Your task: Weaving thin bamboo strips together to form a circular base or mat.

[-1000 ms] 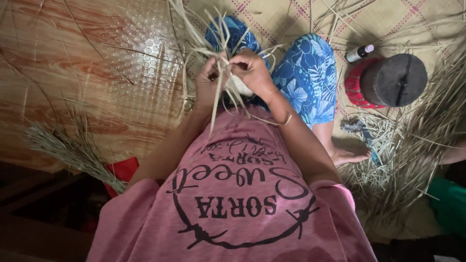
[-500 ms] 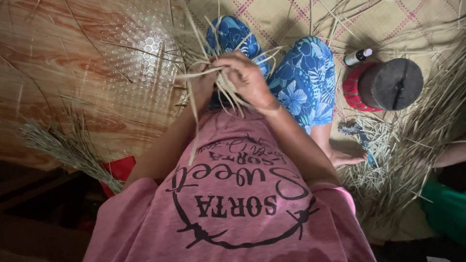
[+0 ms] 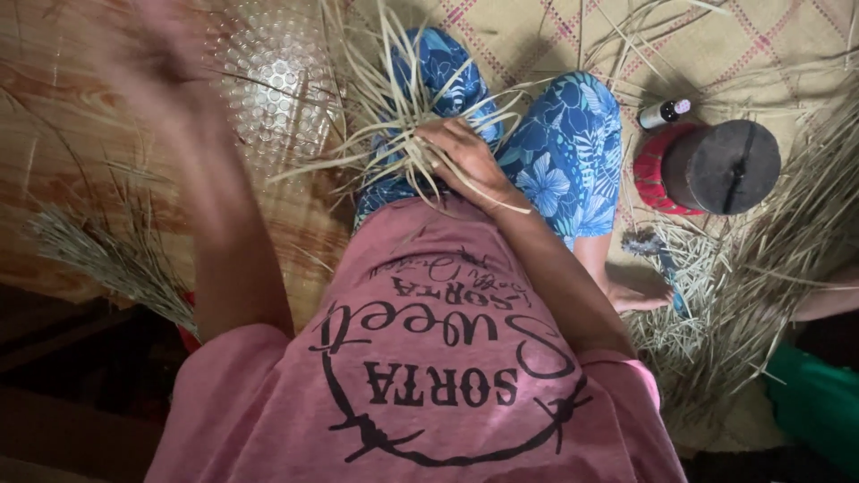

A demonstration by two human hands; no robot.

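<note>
Right hand (image 3: 465, 161): grip pinched around the straw bundle (image 3: 403, 116), on the lap.
Left hand (image 3: 157, 54): raised, blurred; grip cannot be told.
Open room: woven mat (image 3: 787, 54), top right.
Containers: small bottle (image 3: 662, 114) touching red-and-black tin (image 3: 711, 168).

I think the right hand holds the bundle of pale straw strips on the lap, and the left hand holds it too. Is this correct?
Not quite. In the head view the right hand does grip the bundle of pale straw strips on the lap, but the left hand is off it, raised out to the side and blurred, with no strip visibly in it.
</note>
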